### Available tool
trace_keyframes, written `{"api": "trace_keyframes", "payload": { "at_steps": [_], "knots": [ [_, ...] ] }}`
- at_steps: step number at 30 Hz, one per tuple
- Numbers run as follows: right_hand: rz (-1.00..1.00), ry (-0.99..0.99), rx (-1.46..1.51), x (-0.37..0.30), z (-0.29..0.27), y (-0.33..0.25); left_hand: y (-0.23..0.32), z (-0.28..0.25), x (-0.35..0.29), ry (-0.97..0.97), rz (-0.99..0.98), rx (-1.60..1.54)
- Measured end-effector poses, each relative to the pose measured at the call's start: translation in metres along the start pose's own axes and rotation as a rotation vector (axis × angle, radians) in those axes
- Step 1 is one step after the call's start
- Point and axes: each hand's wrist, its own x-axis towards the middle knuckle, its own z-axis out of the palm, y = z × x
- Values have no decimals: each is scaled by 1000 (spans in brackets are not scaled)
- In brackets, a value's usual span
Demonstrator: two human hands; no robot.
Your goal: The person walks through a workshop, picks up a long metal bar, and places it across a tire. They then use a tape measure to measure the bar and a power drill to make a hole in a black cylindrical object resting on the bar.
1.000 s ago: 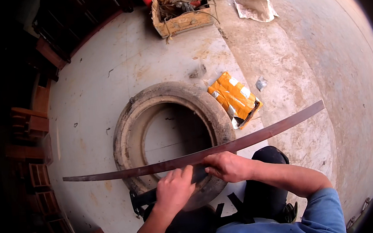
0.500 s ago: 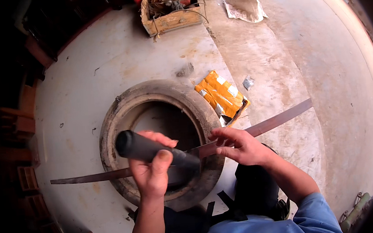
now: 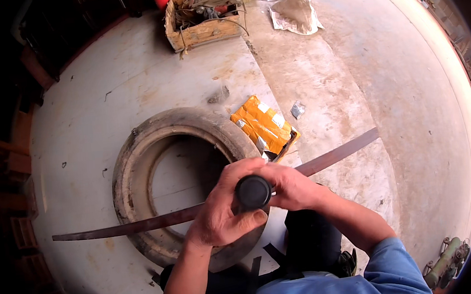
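My left hand (image 3: 216, 212) wraps around a thick black cylindrical tool (image 3: 253, 191), seen end-on with its round cap toward me. My right hand (image 3: 291, 187) presses close against it from the other side, fingers curled. What those fingers grip is hidden behind the tool and the hands. Beneath both hands runs a long, thin, reddish-brown strip (image 3: 126, 228), which looks like wood. It crosses a worn tyre (image 3: 127, 177) lying flat on the floor, and both its ends stick out well past the rim.
Just beyond the tyre lies a torn orange parcel (image 3: 264, 123), with a small silvery packet (image 3: 298, 109) beside it. Farther off are a wooden crate (image 3: 207, 34) of tools and cables and a whitish sack (image 3: 296, 15). A green metal object (image 3: 443, 263) sits at the lower right.
The black tool has swung from lying slantwise to pointing end-on at me. My right hand has come in against it, and the whole view has shifted slightly.
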Motion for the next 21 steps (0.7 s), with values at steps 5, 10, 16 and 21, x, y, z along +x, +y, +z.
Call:
{"api": "trace_keyframes", "payload": {
  "at_steps": [5, 10, 16, 21],
  "knots": [
    [124, 153, -4, -25, -7, 22, -60, -8, -42, -7, -122, 696],
    [74, 172, -64, -32, 11, 25, -100, 17, -65, -1, -168, 799],
    [77, 51, -82, -28, 23, 24, -125, 28, -72, 8, -81, 873],
    [45, 30, -56, -30, 20, 28, -132, 29, -71, 47, -38, 860]
  ]
}}
